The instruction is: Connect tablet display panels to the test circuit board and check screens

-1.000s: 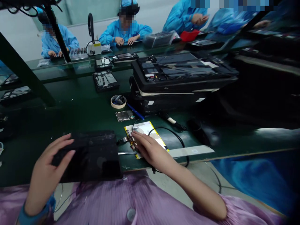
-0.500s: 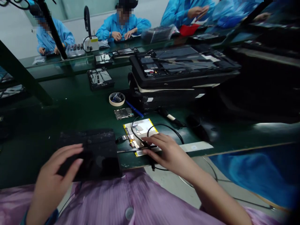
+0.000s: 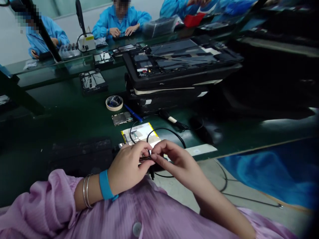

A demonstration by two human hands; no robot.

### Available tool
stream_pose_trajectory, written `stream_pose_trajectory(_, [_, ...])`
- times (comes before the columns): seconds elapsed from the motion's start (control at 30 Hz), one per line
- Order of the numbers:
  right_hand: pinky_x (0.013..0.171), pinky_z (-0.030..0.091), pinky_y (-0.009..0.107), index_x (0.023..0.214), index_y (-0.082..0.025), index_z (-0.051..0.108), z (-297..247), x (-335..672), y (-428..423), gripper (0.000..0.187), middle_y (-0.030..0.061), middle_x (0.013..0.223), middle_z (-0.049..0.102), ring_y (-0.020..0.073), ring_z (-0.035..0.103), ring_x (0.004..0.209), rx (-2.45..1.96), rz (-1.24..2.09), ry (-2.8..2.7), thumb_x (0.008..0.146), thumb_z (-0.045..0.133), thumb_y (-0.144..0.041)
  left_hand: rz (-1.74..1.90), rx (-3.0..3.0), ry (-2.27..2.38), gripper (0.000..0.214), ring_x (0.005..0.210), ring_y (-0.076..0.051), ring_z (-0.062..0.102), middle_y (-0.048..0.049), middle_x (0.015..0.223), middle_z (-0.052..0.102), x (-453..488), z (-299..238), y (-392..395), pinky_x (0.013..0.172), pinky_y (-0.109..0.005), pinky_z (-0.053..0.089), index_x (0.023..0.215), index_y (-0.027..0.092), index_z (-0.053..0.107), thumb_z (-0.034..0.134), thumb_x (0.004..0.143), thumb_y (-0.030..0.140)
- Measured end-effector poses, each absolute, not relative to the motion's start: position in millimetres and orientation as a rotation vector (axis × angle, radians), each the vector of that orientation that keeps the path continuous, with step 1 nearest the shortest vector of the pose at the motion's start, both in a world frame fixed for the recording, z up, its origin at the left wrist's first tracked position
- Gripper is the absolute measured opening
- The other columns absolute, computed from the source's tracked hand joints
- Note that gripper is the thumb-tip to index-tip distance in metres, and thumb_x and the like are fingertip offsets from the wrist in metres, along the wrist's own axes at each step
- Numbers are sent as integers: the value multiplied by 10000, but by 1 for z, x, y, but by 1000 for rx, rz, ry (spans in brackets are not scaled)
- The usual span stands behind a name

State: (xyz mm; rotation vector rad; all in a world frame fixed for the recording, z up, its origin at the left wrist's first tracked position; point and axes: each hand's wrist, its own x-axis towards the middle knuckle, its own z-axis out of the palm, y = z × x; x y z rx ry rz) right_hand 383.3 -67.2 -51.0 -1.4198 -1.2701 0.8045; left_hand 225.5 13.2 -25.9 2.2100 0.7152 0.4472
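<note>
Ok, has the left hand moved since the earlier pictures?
Yes, rightward: judged against the beige ring, the left hand was well left of it and now sits slightly right, beside the right hand.

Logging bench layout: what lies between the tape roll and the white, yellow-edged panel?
The head view shows a circuit board, a blue pen slanting beside it, then a black cable curving over the panel.

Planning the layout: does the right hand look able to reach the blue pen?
Probably, once the right hand lets go: just a flat white panel and black cable lie before the pen.
</note>
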Motion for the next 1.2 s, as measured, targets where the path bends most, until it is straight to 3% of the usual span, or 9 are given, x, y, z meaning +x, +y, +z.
stream_pose_trajectory(0.2, [590,504,256,817,-206,571,-55,382,-60,158,10,733,604,153,588,661,-1370,737,-1206,899,633,-326,501,2523,650,66,748,-158,679,35,843,764,226,-13,25,770,-342,446,864,219,654,659,880,155])
stream_pose_trajectory(0.37, [594,507,273,881,-206,573,-67,382,-53,41,14,768,630,163,604,673,-1451,500,-1360,918,562,-216,445,2815,597,134,783,-191,625,18,810,772,223,-13,40,759,-368,399,850,217,730,618,904,166])
stream_pose_trajectory(0.47, [815,551,407,1021,-183,615,-79,381,-50,124,93,1003,693,244,653,936,-1505,298,-1608,925,537,-184,393,2924,611,159,809,-211,594,0,802,773,220,-17,47,779,-387,392,852,204,750,612,891,134])
stream_pose_trajectory(0.53, [956,504,504,1120,-170,635,-87,381,-50,220,137,1198,669,298,604,1133,-1510,179,-1774,938,512,-173,375,2946,615,159,811,-212,586,0,815,776,219,-19,50,794,-396,388,863,198,755,611,890,135])
stream_pose_trajectory(0.6, [999,479,539,1177,-167,645,-94,380,-50,279,144,1293,636,310,570,1205,-1527,113,-1865,959,471,-166,359,2953,616,154,828,-214,586,1,840,779,218,-22,53,813,-404,385,891,194,756,611,891,141])
stream_pose_trajectory(1.2, [1000,495,515,1194,-142,672,-97,381,-51,340,152,1280,648,280,590,1185,-1514,81,-1908,955,430,-140,306,2991,602,164,822,-210,583,1,800,733,213,-31,58,826,-419,391,900,201,757,612,871,130])
